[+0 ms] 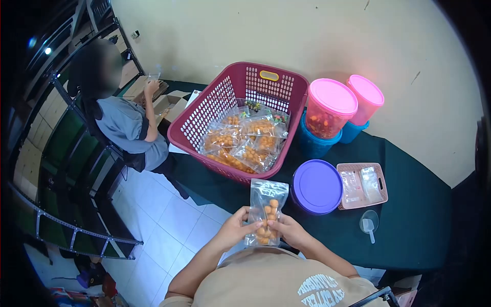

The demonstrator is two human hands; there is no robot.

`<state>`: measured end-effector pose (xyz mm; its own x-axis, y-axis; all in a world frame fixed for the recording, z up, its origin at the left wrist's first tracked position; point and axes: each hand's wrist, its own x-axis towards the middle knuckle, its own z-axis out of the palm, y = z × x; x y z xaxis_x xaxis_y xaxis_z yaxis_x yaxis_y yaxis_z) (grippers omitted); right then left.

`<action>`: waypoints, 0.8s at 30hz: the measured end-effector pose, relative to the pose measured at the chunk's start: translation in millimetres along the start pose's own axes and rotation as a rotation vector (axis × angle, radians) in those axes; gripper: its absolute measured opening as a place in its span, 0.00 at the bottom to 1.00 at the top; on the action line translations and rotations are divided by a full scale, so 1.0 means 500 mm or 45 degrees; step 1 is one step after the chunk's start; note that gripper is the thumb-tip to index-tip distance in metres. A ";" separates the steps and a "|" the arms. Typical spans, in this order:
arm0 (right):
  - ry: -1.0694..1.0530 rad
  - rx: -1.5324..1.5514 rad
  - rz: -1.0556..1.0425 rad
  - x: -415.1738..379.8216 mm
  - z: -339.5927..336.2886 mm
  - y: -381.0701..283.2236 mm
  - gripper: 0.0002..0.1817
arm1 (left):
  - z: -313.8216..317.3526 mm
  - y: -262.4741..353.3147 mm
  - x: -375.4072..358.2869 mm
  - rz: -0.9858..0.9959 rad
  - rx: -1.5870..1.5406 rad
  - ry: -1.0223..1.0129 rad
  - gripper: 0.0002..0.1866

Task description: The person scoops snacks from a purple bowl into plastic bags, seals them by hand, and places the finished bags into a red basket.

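Observation:
Between my two hands is a clear plastic pouch (267,210) with round orange snack balls in its lower part. My left hand (238,225) grips its left side, thumb across the front. On the right side, my right hand (290,231) pinches it, thumb also on the front. The pouch stands upright close to my body, its top part flat and free of balls. Just beyond it, a maroon laundry-style basket (225,171) holds many filled pouches (250,138) of similar orange snacks. Some pouches at its back show green and dark contents.
A purple-lidded tub (317,187), a pink tray (362,205) of empty pouches and a scoop (368,227) on a small round dish stand to the right. Pink-lidded containers (332,102) are behind. A co-worker (125,117) stands at left beside an open cardboard box (171,106).

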<state>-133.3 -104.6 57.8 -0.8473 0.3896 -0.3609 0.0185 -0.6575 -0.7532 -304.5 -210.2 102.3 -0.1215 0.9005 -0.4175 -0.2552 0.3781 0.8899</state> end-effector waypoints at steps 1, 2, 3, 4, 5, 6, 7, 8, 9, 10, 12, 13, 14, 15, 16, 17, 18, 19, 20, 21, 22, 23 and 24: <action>-0.015 -0.135 -0.049 0.002 0.010 -0.010 0.23 | -0.016 -0.001 0.005 0.114 0.025 -0.034 0.21; -0.030 -0.270 -0.099 0.002 0.023 -0.022 0.24 | -0.028 0.004 0.009 0.228 0.051 -0.067 0.21; 0.030 -0.203 -0.138 -0.002 0.044 -0.037 0.23 | -0.039 0.014 0.015 0.225 0.052 -0.081 0.21; 0.048 -0.198 -0.140 0.005 0.043 -0.038 0.23 | -0.048 0.026 0.019 0.108 0.038 -0.132 0.21; 0.111 -0.112 -0.088 0.009 0.037 -0.040 0.21 | -0.053 0.039 0.023 -0.010 0.024 -0.182 0.20; 0.172 -0.028 -0.036 0.012 0.030 -0.044 0.20 | -0.057 0.046 0.032 -0.013 0.023 -0.196 0.20; 0.180 -0.038 -0.023 0.017 0.026 -0.054 0.18 | -0.058 0.055 0.043 0.007 0.027 -0.249 0.20; 0.186 -0.044 -0.026 0.027 0.022 -0.061 0.18 | -0.060 0.064 0.055 0.030 0.030 -0.300 0.19; 0.200 -0.077 -0.072 0.035 0.017 -0.070 0.18 | -0.060 0.073 0.064 0.036 0.022 -0.302 0.19; 0.210 -0.109 -0.115 0.043 0.013 -0.078 0.17 | -0.060 0.083 0.072 0.066 0.016 -0.297 0.19; 0.253 -0.134 -0.144 0.059 0.030 -0.115 0.17 | -0.071 0.110 0.089 0.101 0.027 -0.285 0.19; 0.185 -0.016 -0.248 0.068 0.046 -0.142 0.18 | -0.079 0.125 0.096 0.158 -0.010 -0.253 0.20; 0.120 0.099 -0.353 0.081 0.056 -0.171 0.20 | -0.088 0.141 0.106 0.217 -0.048 -0.224 0.20; 0.056 0.063 -0.360 0.100 0.058 -0.200 0.24 | -0.100 0.159 0.119 0.243 -0.027 -0.170 0.21; 0.063 0.061 -0.363 0.122 0.057 -0.227 0.24 | -0.114 0.183 0.134 0.237 0.044 -0.134 0.22; 0.024 0.108 -0.347 0.147 0.056 -0.252 0.25 | -0.124 0.205 0.152 0.253 0.057 -0.089 0.22; -0.012 0.157 -0.327 0.172 0.055 -0.272 0.26 | -0.134 0.223 0.171 0.264 0.069 -0.043 0.22; 0.000 0.162 -0.320 0.204 0.045 -0.289 0.26 | -0.146 0.234 0.195 0.266 -0.026 -0.027 0.22; -0.006 0.191 -0.301 0.240 0.032 -0.302 0.26 | -0.158 0.243 0.217 0.263 -0.117 -0.011 0.23; -0.013 0.223 -0.285 0.267 0.028 -0.312 0.27 | -0.169 0.255 0.232 0.229 -0.105 -0.001 0.25; -0.002 0.231 -0.291 0.285 0.031 -0.323 0.27 | -0.182 0.258 0.244 0.221 -0.100 -0.012 0.25; 0.010 0.248 -0.268 0.301 0.036 -0.336 0.26 | -0.198 0.262 0.259 0.238 -0.183 -0.049 0.26; 0.024 0.266 -0.249 0.315 0.040 -0.346 0.26 | -0.214 0.268 0.271 0.253 -0.264 -0.090 0.27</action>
<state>-280.4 57.6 142.0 -0.8140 0.5327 -0.2315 -0.2555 -0.6864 -0.6808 -457.6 -60.3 145.2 -0.1234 0.9680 -0.2186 -0.4244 0.1477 0.8934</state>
